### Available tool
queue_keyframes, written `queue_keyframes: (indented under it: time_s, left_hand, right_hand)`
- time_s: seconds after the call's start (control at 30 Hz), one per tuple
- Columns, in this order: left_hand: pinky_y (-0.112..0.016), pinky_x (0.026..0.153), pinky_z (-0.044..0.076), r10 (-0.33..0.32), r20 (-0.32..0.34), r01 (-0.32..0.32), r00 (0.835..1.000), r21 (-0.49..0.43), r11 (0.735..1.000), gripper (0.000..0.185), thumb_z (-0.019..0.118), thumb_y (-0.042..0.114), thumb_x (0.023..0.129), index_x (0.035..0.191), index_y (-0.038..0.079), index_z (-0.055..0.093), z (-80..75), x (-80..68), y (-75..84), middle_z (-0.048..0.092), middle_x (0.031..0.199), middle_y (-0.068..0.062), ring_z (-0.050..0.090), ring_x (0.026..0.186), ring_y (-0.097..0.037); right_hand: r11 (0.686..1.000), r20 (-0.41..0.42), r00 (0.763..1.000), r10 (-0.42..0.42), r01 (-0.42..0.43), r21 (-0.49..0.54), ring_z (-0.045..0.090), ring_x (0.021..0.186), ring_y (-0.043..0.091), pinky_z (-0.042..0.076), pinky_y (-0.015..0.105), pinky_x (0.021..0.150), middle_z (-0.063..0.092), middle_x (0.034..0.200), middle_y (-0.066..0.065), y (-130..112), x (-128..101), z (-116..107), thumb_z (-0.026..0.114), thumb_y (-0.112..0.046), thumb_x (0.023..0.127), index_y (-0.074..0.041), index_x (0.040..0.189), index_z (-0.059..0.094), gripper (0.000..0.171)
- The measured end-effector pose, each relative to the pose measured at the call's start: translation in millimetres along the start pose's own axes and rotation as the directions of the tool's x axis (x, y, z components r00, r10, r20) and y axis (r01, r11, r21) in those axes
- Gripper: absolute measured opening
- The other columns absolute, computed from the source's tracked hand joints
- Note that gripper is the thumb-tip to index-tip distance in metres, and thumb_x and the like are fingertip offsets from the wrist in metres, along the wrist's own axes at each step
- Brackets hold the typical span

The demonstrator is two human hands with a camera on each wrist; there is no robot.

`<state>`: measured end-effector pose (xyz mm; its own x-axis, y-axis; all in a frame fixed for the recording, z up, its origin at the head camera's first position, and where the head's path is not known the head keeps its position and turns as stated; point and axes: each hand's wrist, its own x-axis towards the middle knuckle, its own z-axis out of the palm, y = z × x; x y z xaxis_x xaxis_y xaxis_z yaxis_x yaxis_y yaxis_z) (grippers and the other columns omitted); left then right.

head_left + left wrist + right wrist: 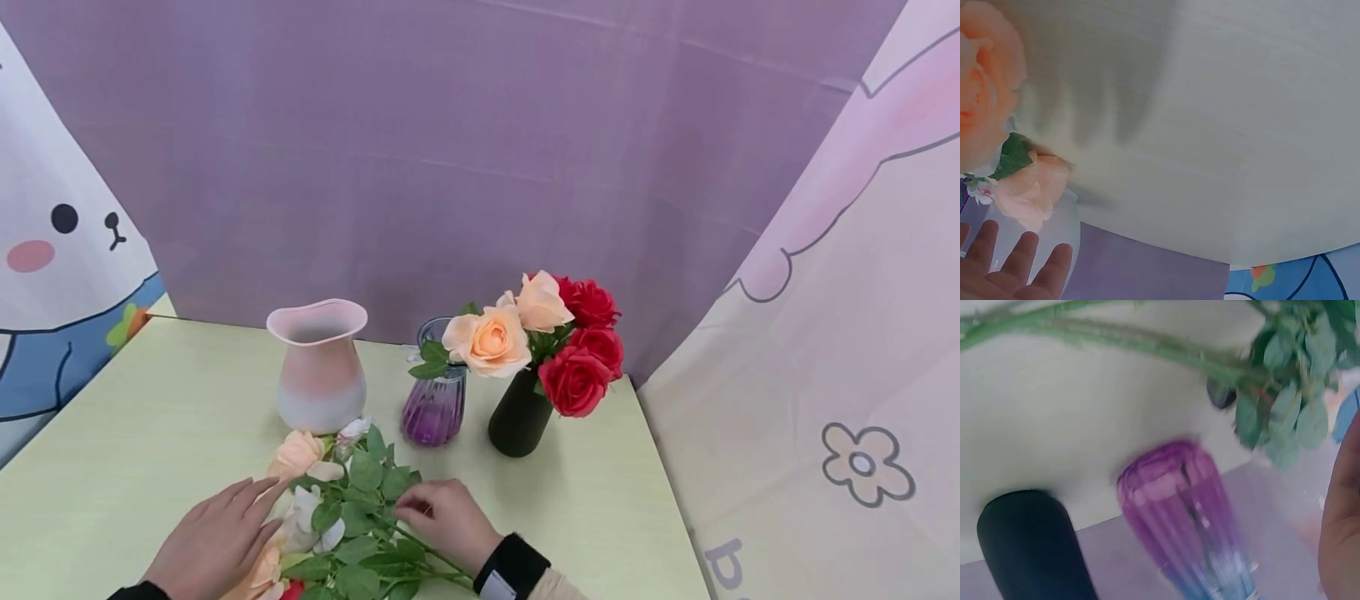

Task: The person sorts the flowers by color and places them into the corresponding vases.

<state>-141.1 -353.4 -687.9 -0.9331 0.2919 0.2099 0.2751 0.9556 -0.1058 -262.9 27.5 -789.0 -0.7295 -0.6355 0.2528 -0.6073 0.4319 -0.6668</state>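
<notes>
Loose flowers: the bunch [360, 510] lies across the near part of the table [180, 400], peach and white blooms leftward, stems running right, which probably puts the stems within easy reach of the right hand.
Left hand: spread flat [221, 533], fingers straight, over the bloom side; it grasps nothing and seems placed to steady the flowers.
Right hand: fingers curled [450, 521], tips drawn together at the leaves' edge, just over a stem; whether they pinch anything, I cannot tell.
Pink-and-white vase: upright [322, 375] just behind the blooms, its wide mouth upward.
Purple glass vase: upright [432, 412] between the other two, its rim partly hidden by leaves.
Black vase: stands at the right [520, 417], its neck propping up red roses [576, 382]; peach roses [491, 342] lean left, apparently from it too.
Backdrop: purple cloth [450, 150] behind the table.
</notes>
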Motion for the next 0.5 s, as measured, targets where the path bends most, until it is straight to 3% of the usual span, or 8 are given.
queue_keyframes:
  time_s: [0.03, 0.1, 0.2, 0.33, 0.43, 0.5]
  left_hand:
    - [-0.057, 0.106, 0.043, -0.001, -0.010, 0.001, 1.000, 0.001, 1.000, 0.065, 0.044, 0.067, 0.096, 0.153, 0.039, 0.032, -3.7, -1.2, 1.2, 0.050, 0.144, 0.013, 0.048, 0.136, -0.025]
    - [-0.051, 0.111, 0.040, 0.000, -0.076, 0.006, 0.997, 0.071, 0.997, 0.065, 0.046, 0.066, 0.096, 0.153, 0.042, 0.030, 5.5, -4.6, -0.9, 0.049, 0.142, 0.018, 0.046, 0.136, -0.016]
    - [-0.051, 0.111, 0.041, -0.008, -0.032, 0.010, 0.999, 0.070, 0.998, 0.063, 0.045, 0.066, 0.097, 0.153, 0.039, 0.033, -3.3, -6.8, 2.9, 0.051, 0.141, 0.016, 0.047, 0.136, -0.017]
    - [-0.056, 0.097, 0.051, -0.048, 0.166, 0.062, 0.985, -0.080, 0.995, 0.058, 0.051, 0.059, 0.097, 0.145, 0.026, 0.051, -82.7, -1.0, 31.2, 0.061, 0.134, 0.000, 0.057, 0.124, -0.031]
    - [-0.052, 0.095, 0.053, -0.076, 0.219, 0.095, 0.973, -0.080, 0.992, 0.055, 0.062, 0.050, 0.094, 0.138, 0.018, 0.058, -134.2, 3.3, 51.3, 0.064, 0.130, -0.003, 0.059, 0.121, -0.030]
    - [-0.051, 0.094, 0.054, -0.075, 0.227, 0.095, 0.971, -0.077, 0.992, 0.052, 0.067, 0.043, 0.092, 0.135, 0.014, 0.061, -155.9, 5.4, 59.2, 0.065, 0.127, -0.005, 0.061, 0.118, -0.030]
  right_hand:
    - [1.000, 0.049, 0.999, -0.012, 0.013, -0.022, 0.058, 0.076, -0.013, 0.050, 0.009, 0.062, 0.065, 0.092, -0.029, -3.2, -3.1, 5.4, 0.055, -0.059, 0.095, -0.050, 0.105, 0.065, 0.017]
    - [0.995, 0.132, 0.990, -0.038, 0.050, -0.085, 0.056, 0.077, -0.015, 0.048, 0.009, 0.063, 0.062, 0.089, -0.032, -5.4, -10.3, 16.9, 0.050, -0.063, 0.095, -0.050, 0.104, 0.066, 0.022]
    - [0.955, 0.169, 0.975, -0.147, 0.184, -0.234, 0.053, 0.077, -0.013, 0.049, 0.013, 0.067, 0.060, 0.087, -0.032, 2.7, -17.6, 40.3, 0.048, -0.064, 0.096, -0.045, 0.102, 0.069, 0.030]
    - [0.848, 0.127, 0.937, -0.326, 0.350, -0.398, 0.048, 0.076, -0.004, 0.047, 0.023, 0.076, 0.054, 0.084, -0.025, 11.4, -27.1, 69.2, 0.052, -0.059, 0.095, -0.040, 0.094, 0.070, 0.026]
    - [0.808, 0.207, 0.912, -0.354, 0.410, -0.424, 0.047, 0.080, -0.003, 0.045, 0.021, 0.078, 0.052, 0.087, -0.022, 4.5, -31.3, 80.5, 0.057, -0.054, 0.094, -0.042, 0.099, 0.069, 0.017]
    - [0.797, 0.280, 0.902, -0.330, 0.425, -0.430, 0.049, 0.082, -0.004, 0.045, 0.019, 0.077, 0.053, 0.090, -0.022, 10.5, -34.2, 96.0, 0.058, -0.052, 0.094, -0.042, 0.102, 0.067, 0.017]
